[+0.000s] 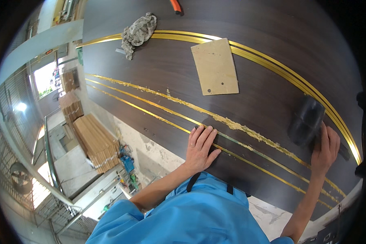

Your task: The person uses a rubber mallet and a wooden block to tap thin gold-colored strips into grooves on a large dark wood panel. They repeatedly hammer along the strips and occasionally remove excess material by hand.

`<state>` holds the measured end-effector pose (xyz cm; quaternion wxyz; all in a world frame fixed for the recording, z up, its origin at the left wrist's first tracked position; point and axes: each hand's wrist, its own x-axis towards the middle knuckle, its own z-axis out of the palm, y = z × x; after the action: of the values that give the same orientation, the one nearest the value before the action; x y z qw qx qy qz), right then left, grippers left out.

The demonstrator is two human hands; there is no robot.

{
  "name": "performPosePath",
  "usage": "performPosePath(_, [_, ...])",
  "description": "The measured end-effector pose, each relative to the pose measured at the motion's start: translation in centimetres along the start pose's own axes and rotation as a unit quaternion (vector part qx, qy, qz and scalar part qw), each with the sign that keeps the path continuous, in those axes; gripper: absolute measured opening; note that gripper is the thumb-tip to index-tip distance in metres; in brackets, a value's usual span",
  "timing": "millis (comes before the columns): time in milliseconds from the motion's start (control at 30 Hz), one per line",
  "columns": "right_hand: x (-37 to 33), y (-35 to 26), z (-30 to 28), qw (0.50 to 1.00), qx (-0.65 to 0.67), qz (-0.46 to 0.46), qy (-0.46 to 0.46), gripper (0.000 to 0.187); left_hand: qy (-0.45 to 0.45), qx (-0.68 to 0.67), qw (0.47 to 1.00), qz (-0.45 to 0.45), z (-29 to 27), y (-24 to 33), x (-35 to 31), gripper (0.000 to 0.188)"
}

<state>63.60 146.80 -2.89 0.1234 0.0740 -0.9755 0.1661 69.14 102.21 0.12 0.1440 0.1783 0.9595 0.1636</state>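
Observation:
My left hand (201, 149) lies on a dark wood-grain panel (166, 61), fingers stretched out over thin gold strips set along it. Under its fingertips runs the middle gold strip (150, 101); right of the hand that line looks greenish. A nearer gold line (150, 115) passes by the thumb. My right hand (326, 152) is closed around a black rubber mallet (306, 121), its head over the right part of the panel. Whether the head touches the panel I cannot tell. A farther line (215, 116) is edged with crumbly yellow residue.
Long loose gold strips (268, 63) lie across the panel's far side. On or against them are a crumpled grey rag (139, 32) and a beige board with holes (215, 67). An orange-handled tool (175, 6) lies at the top. Stacked brown panels (95, 140) stand at left.

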Motion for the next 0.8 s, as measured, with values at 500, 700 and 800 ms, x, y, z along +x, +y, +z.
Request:
performPosePath(500, [-6.0, -13.4, 1.7, 0.951, 0.241, 0.009, -0.193, 0.030, -0.035, -0.019, 0.996, -0.085, -2.3, 0.3, 0.1, 0.071])
performPosePath(700, [-6.4, -12.6, 2.7, 0.949, 0.246, -0.105, -0.164, 0.029, -0.001, -0.021, 0.990, -0.139, -2.7, -0.5, 0.3, 0.081])
performPosePath(800, [-6.4, -12.3, 3.1, 0.945, 0.274, -0.096, -0.152, 0.028, 0.081, -0.092, 0.969, -0.216, -2.4, -1.1, 1.3, 0.078])
